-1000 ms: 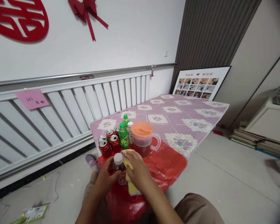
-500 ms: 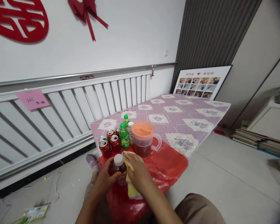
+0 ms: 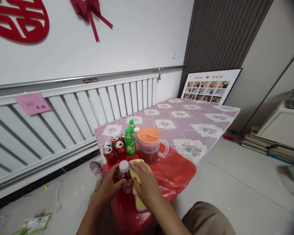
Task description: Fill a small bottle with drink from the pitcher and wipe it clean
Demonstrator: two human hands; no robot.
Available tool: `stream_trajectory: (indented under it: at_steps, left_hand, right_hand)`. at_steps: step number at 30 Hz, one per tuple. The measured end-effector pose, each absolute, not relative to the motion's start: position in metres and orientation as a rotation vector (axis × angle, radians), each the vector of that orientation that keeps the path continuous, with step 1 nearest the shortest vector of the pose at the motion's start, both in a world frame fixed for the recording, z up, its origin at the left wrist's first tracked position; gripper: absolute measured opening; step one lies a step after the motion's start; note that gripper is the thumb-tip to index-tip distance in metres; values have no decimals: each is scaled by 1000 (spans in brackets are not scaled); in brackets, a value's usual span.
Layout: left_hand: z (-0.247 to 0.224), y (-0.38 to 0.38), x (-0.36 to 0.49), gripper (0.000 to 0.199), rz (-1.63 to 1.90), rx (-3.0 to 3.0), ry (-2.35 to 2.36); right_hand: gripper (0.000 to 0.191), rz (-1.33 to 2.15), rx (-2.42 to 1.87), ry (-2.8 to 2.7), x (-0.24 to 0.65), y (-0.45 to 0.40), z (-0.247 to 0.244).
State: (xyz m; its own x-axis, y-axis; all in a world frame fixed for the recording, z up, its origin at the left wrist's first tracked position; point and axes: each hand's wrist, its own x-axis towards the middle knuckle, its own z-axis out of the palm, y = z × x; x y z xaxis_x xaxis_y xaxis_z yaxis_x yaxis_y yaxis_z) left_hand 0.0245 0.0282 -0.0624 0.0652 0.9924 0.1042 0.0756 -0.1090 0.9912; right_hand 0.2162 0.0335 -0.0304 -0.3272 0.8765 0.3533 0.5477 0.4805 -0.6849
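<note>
A clear bottle with a white cap (image 3: 124, 166) and dark liquid stands upright on the red plastic sheet (image 3: 176, 171). My left hand (image 3: 110, 186) is wrapped round its left side. A yellow cloth (image 3: 140, 204) is gripped in my right hand (image 3: 145, 182), against the bottle's right side. Just behind stands a pitcher with an orange lid (image 3: 149, 135), holding brown liquid. To its left are a green-capped bottle (image 3: 129, 143), a white-capped bottle (image 3: 136, 138) and several red cans (image 3: 119, 149).
The table with a purple floral cloth (image 3: 165, 124) stretches back right. A white radiator (image 3: 83, 107) runs along the wall. A photo board (image 3: 208, 88) leans behind the table. Books (image 3: 257, 144) are stacked on the floor at right.
My right hand and the yellow cloth have shifted slightly along the bottle's right side. The left hand stays round the bottle. The whole view has moved a little.
</note>
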Motion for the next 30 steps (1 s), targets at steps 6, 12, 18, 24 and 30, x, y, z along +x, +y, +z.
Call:
stream_trajectory:
  at_steps: [6,12,18,24,30]
  left_hand:
    - [-65,26,25,59,1240,1346,1155]
    - [-65,25,27,60,1234,1348,1173]
    - [-65,27,26,60,1218,1342,1170]
    - [-68,26,24,62,1222,1330,1183]
    - [-66,25,26,61,1249,1323,1124]
  right_hand:
    - [56,815,-1018,-2030,205,82,-10]
    - [50,1048,-1018,-1947,214,86,-47]
    - [56,1033,-1150,-1762,219,60,-77]
    - [62,936,-1079,-1733,215,50,-44]
    - [61,903,-1080,-1738,211,52,-38]
